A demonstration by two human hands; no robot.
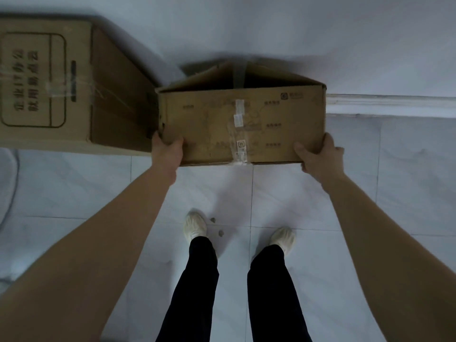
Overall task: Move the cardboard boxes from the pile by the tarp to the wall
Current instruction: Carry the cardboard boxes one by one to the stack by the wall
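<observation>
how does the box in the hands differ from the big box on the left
The held box is smaller and gripped by the left hand and right hand; the big box stands untouched. The big box bears a large framed print; the held box only small marks. Both are brown cardboard with clear tape.

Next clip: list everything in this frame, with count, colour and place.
small box: 1, brown, flaps open, centre, by the wall, right of the large box
large box: 1, brown, taped, black print, left, by the wall
wall: 1, white, top
skirting: 1, white, right, at the wall's foot
floor: 1, pale tiles, lower frame
spots: 2, dark, on the floor by the shoes
curved thing: 1, pale, left edge; cannot tell what
shoes: 2, white, bottom centre
trousers: 1, black, bottom centre
left hand: 1, grips the small box's near left corner
right hand: 1, grips its near right corner
</observation>
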